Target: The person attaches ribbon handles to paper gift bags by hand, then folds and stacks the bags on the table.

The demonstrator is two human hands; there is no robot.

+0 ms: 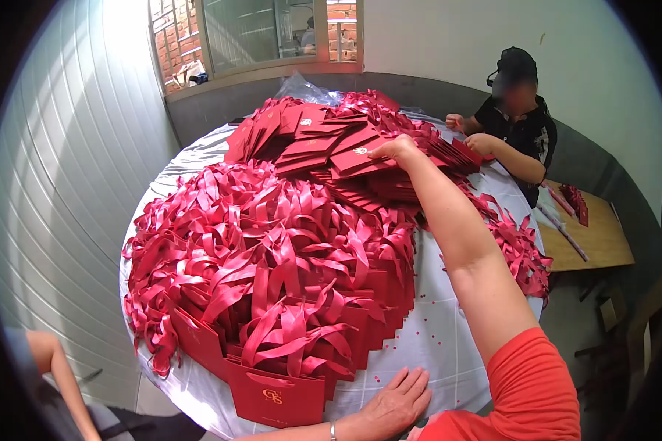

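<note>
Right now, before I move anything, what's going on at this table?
The person's right hand reaches across to a flat red bag on the far pile. The left hand rests open on the white tablecloth, beside closely packed red bags with ribbon handles. Across the table, someone in a black cap has both hands raised near the pile's edge.

Looks like a workshop, with many bags (278, 403) heaped on a table (449, 367), a person (528, 131) at its far-right edge.
</note>
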